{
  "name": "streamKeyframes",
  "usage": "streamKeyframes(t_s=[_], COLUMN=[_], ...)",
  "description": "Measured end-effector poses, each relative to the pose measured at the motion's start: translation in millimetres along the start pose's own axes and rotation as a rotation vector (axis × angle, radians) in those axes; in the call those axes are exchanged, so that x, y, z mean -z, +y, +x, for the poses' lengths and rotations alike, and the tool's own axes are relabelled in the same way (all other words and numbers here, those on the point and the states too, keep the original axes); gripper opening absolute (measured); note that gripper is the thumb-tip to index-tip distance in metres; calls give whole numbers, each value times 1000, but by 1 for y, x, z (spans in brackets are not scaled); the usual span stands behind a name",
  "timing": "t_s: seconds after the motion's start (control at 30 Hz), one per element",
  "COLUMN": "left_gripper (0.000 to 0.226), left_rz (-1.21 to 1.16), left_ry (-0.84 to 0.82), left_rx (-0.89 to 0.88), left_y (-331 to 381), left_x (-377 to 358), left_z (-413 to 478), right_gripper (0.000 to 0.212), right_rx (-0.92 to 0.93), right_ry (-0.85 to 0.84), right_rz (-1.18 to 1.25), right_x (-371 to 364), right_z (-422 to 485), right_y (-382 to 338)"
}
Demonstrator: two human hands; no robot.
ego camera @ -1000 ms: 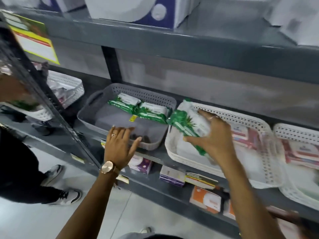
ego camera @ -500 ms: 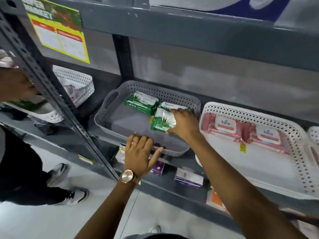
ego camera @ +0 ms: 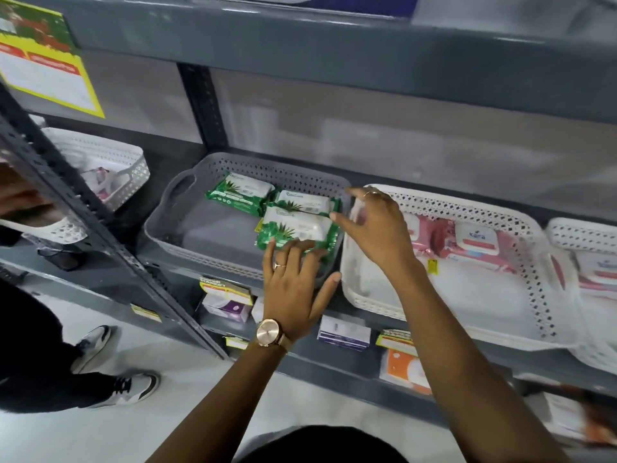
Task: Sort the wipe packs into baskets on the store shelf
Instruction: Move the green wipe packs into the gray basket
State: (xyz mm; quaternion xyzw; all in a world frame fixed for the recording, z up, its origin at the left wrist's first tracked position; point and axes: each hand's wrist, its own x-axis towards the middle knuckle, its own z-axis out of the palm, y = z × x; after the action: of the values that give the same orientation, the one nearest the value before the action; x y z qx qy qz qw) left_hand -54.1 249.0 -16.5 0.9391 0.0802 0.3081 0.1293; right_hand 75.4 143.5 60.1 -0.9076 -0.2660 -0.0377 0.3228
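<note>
A grey basket (ego camera: 173,225) on the middle shelf holds three green wipe packs: one at the back (ego camera: 238,193), one behind the front pack (ego camera: 305,202), and the front pack (ego camera: 295,228) by the right wall. My left hand (ego camera: 293,285), with a watch and a ring, lies spread on the basket's front rim, its fingertips touching the front green pack. My right hand (ego camera: 374,228) hovers open over the gap between the grey basket and a white basket (ego camera: 534,292), holding nothing. The white basket holds pink wipe packs (ego camera: 474,242) along its back.
Another white basket (ego camera: 587,235) with pink packs stands at the far right; a third white basket (ego camera: 113,165) sits on the left bay. A slanted grey upright (ego camera: 83,208) crosses the left. Small boxes (ego camera: 344,332) fill the lower shelf. Another person's legs (ego camera: 50,372) stand at the left.
My right hand set the green pack into the grey basket, let go and drew back to the right. My left hand slid right along the rim to touch that pack.
</note>
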Motion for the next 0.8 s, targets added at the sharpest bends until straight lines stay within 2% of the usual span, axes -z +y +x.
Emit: streamKeyframes(t_s=[0.17,0.33,0.43,0.6,0.7,0.8], left_gripper=[35,41,47,53,52,52], left_rz=[-108,-94,-47,-30,-42,-13], left_ry=[-28,-236,-319,-243,-165,-103], left_rx=[-197,-306,-339,-396,-415,-413], left_y=[75,158,195,244,270,276], left_x=[-11,-37,-51,-72,-87,-98], left_z=[9,6,3,-1,-2,-4], right_gripper=[45,38,37,66,96,96], right_rx=[-105,-231,-379,-732,-971,-991], right_ry=[144,296,324,97,-48,-105], right_rz=[52,41,-39,-319,-452,-541], right_x=[60,132,168,215,240,252], right_z=[-32,-74,-97,-139,-161,-168], right_y=[56,132,181,266,304,330])
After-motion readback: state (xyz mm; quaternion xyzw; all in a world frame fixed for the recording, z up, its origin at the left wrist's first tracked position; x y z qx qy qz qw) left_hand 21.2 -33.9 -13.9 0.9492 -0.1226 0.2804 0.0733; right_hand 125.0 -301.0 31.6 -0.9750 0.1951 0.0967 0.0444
